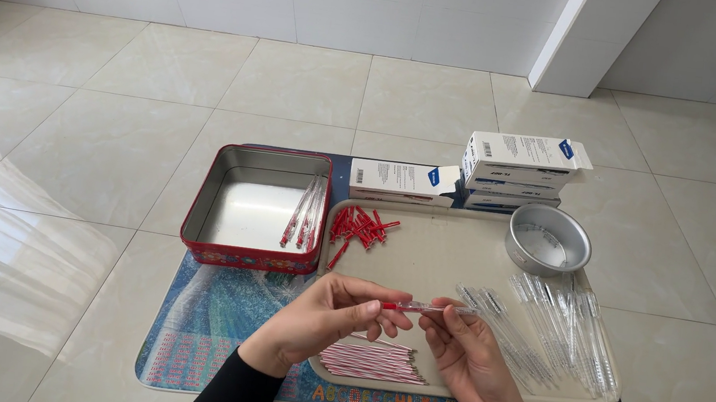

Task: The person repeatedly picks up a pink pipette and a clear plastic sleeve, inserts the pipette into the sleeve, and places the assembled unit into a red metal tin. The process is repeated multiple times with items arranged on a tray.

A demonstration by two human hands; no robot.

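Both my hands hold one clear pen tube (431, 308) level above the beige tray (433, 254). My left hand (322, 318) pinches its red-tipped left end. My right hand (466, 353) grips the tube's right part. Under my hands lies a bundle of red-and-white refills (371, 362). A heap of small red caps (361, 227) sits at the tray's far left corner. Several clear pen tubes (555, 327) lie spread on the tray's right side.
A red metal tin (205, 202) at the left holds several finished pens (305, 213). A round metal bowl (548, 241) stands at the tray's far right. White cartons (520, 161) are stacked behind, with one more (401, 181) beside them. Everything rests on a low colourful table (210, 319) over pale floor tiles.
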